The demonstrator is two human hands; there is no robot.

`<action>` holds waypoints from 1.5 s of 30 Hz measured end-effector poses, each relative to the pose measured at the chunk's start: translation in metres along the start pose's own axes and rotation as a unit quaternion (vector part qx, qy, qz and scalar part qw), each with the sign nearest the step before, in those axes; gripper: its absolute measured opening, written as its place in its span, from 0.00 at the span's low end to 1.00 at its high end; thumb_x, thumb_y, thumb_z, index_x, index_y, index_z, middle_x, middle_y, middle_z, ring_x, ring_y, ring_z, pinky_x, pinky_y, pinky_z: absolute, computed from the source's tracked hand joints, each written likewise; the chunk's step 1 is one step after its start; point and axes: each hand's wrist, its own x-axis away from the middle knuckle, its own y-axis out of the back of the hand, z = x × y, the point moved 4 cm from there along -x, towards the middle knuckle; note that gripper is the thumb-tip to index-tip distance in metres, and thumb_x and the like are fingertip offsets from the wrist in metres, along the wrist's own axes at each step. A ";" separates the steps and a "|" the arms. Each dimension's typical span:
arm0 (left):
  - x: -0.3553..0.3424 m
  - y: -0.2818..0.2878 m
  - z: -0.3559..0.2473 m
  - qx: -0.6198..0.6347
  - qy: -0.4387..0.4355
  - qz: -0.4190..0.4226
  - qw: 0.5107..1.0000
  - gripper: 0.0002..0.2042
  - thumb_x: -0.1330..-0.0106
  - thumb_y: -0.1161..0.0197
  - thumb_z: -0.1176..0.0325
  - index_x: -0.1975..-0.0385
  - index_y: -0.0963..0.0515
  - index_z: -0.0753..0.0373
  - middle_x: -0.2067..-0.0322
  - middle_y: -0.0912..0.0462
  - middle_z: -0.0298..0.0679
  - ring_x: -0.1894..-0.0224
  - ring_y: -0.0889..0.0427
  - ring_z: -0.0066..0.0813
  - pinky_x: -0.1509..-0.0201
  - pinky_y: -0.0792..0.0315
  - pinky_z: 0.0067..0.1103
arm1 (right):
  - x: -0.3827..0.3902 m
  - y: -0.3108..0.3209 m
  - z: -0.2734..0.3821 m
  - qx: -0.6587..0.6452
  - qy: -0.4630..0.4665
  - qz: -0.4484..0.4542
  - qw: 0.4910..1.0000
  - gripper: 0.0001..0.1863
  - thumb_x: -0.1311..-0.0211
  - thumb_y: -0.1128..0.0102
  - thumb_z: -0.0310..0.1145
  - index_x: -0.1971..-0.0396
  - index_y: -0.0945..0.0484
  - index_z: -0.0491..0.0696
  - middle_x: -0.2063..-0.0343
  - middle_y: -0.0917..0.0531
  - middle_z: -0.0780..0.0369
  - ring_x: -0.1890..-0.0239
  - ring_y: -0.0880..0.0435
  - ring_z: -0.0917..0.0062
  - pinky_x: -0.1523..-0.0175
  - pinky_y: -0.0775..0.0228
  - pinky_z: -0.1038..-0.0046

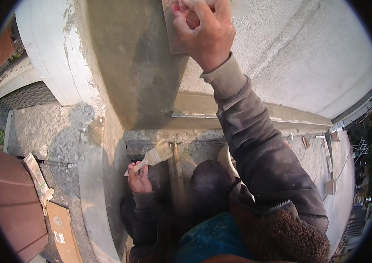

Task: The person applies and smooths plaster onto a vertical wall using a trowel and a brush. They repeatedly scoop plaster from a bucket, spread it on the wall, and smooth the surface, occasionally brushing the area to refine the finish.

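My right hand (208, 37) is raised high, its fingers closed round the handle of a flat reddish plastering float (171, 33). The float lies against the wall, over the border between damp grey-brown plaster (144, 72) and a rough white wall surface (273, 52). Down low, my left hand (139, 179) grips the handle of a wide flat brush (153, 157). Pale bristles on that brush point up and to the right, close to the top of a wooden stick (176, 173). The upper end of the float runs out of the picture.
A pale bucket (226, 158) is partly hidden behind my right arm. To the left stands a white pillar (56, 52) with a grey ledge below it. Cardboard (63, 228) and a brown-red panel (10, 193) lie at the lower left. Another bucket (330, 187) stands far right.
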 end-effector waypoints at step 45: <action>-0.009 0.008 -0.008 0.009 -0.010 -0.006 1.000 0.14 0.26 0.39 0.58 0.49 0.25 0.60 0.50 0.20 0.42 0.52 0.17 0.34 0.46 0.19 0.31 | 0.040 0.014 0.045 0.080 -0.137 0.315 0.936 0.12 0.44 0.37 0.39 0.66 0.13 0.47 0.61 0.22 0.49 0.78 0.15 0.57 0.72 0.20 0.59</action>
